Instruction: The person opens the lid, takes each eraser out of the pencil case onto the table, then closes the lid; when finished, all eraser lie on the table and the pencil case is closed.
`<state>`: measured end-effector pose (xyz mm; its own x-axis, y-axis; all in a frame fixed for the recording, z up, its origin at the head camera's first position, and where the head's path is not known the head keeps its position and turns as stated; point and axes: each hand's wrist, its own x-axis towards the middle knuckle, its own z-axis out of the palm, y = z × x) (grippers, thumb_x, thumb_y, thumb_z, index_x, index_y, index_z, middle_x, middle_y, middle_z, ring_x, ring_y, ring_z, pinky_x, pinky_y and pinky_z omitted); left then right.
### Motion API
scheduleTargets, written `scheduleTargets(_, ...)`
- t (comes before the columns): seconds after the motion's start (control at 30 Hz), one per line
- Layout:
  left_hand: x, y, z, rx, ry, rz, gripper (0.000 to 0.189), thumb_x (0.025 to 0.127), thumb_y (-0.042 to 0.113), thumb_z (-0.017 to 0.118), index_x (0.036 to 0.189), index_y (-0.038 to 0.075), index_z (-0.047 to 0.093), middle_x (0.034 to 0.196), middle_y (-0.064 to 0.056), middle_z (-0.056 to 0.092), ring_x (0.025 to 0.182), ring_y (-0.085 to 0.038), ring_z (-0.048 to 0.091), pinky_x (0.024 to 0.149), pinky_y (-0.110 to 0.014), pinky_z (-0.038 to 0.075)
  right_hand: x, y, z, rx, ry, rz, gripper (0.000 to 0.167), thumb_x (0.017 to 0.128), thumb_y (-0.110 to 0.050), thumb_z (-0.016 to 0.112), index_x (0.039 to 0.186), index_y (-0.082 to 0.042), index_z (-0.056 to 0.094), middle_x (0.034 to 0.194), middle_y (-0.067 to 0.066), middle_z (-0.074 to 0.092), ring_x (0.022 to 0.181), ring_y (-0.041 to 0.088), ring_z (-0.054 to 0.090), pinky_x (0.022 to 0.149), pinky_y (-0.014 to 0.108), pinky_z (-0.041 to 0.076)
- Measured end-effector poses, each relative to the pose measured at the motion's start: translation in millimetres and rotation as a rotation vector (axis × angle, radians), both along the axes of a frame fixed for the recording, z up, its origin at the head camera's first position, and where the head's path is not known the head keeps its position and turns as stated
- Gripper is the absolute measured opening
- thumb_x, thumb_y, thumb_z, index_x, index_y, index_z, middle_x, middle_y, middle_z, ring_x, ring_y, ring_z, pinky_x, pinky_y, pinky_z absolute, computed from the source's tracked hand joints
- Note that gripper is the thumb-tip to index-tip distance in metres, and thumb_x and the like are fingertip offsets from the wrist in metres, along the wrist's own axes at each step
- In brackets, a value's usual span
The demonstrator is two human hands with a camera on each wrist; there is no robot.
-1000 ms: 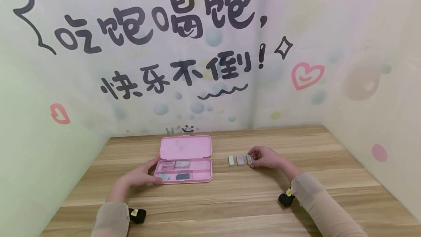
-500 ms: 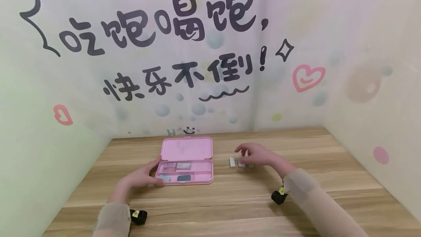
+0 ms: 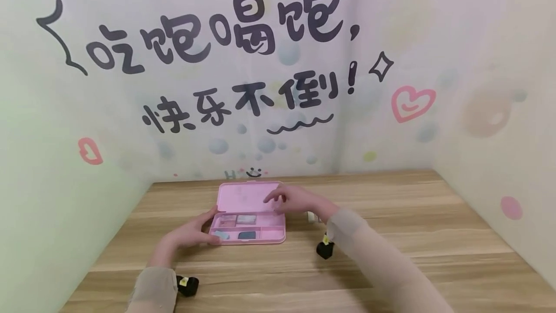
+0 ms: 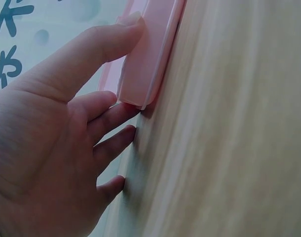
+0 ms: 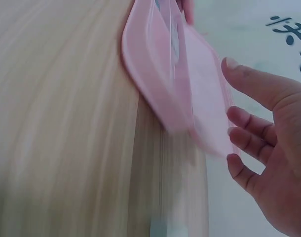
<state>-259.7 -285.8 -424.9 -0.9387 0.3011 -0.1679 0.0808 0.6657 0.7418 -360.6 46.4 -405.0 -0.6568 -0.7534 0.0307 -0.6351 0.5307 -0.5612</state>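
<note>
A pink pencil case point(image 3: 271, 233) lies open on the table, its lid point(image 3: 243, 198) folded back toward the wall. Small eraser-like blocks sit in its compartments: a grey-white one point(image 3: 246, 219), a pinkish one point(image 3: 228, 221), a pale blue one point(image 3: 222, 235) and a dark teal one point(image 3: 247, 235). My left hand point(image 3: 191, 231) holds the case's left end, with the thumb point(image 4: 123, 39) at the front and the fingers behind. My right hand point(image 3: 297, 200) hovers over the lid's right side; in the right wrist view its fingers point(image 5: 251, 143) are loosely bent with nothing in them.
A whitish block point(image 3: 311, 217) shows on the wooden table point(image 3: 391, 235) beside my right sleeve point(image 3: 347, 226), which hides the blocks near it. A printed wall cloth point(image 3: 260, 158) stands right behind the table. A black wrist camera point(image 3: 325, 249) hangs below the right wrist.
My right hand has left the loose blocks on the right and moved left to above the case lid. The left hand keeps its hold on the case. The head view has shifted slightly.
</note>
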Motion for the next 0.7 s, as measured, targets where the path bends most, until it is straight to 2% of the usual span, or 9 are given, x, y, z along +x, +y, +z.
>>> scheduleTargets(0.23,-1.7,0.4,-2.6,0.009,-0.008,0.009,0.106,0.075,0.033,0.082,0.156,0.011,0.017,0.157,-0.024,0.017,0.14,-0.044,0.018,0.109,-0.064,0.017,-5.0,-41.8,0.2,0.109,0.135,0.107,0.039,0.083,-0.02,0.075,0.122,-0.028,0.069,0.108,-0.001,0.056,0.095,0.011,0.048,0.081,0.025,0.043)
scheduleTargets(0.4,-2.9,-0.8,-3.5,0.005,-0.007,0.014,0.105,0.075,0.034,0.082,0.156,0.013,0.018,0.157,-0.023,0.018,0.14,-0.044,0.019,0.109,-0.064,0.017,-3.4,-61.3,1.2,0.176,0.223,0.181,0.046,0.079,-0.018,0.08,0.123,-0.024,0.069,0.104,0.001,0.059,0.09,0.01,0.048,0.078,0.021,0.04)
scheduleTargets(0.53,-2.4,-1.0,-2.7,0.006,-0.017,0.019,0.105,0.075,0.034,0.082,0.156,0.014,0.018,0.158,-0.022,0.018,0.14,-0.044,0.018,0.108,-0.065,0.017,-0.7,-71.5,-0.3,0.218,0.216,0.159,0.049,0.078,-0.019,0.082,0.124,-0.028,0.068,0.103,-0.002,0.061,0.09,0.01,0.045,0.077,0.021,0.039)
scheduleTargets(0.7,-1.3,-0.6,-1.3,0.01,-0.021,0.023,0.105,0.076,0.034,0.081,0.156,0.015,0.017,0.158,-0.022,0.017,0.141,-0.044,0.017,0.108,-0.066,0.017,1.6,-78.2,-3.1,0.253,0.174,0.108,0.052,0.078,-0.02,0.082,0.125,-0.035,0.067,0.108,-0.003,0.055,0.096,0.009,0.044,0.082,0.022,0.038)
